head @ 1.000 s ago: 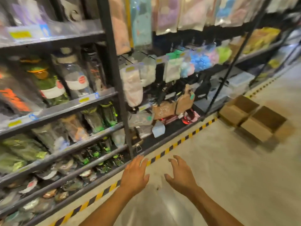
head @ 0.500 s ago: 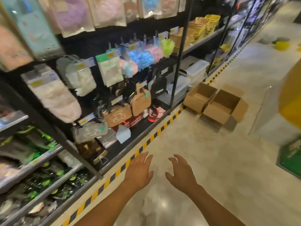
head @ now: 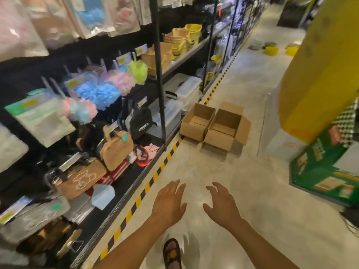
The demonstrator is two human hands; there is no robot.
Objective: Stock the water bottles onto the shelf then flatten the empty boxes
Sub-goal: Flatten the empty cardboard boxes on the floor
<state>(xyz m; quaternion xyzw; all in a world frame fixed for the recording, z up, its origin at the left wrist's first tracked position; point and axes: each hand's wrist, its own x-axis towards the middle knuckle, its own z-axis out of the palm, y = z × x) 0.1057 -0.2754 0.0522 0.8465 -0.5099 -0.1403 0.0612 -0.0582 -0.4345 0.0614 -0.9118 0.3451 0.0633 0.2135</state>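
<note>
Pale polished aisle floor runs beside a shelf (head: 124, 193) edged with yellow-black tape (head: 155, 176). Two empty cardboard boxes (head: 223, 131) sit side by side at its foot, mouths upward. The pair is lined up across the aisle, and the outer one's flaps are splayed. Well short of them, the left hand (head: 169, 204) and right hand (head: 223, 207) hover with fingers spread, holding nothing. Most goods on the shelf are blurred.

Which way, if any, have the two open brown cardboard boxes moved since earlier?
No. The open brown cardboard boxes lie by the same black shelf post and yellow-black floor stripe; only the camera approached.
</note>
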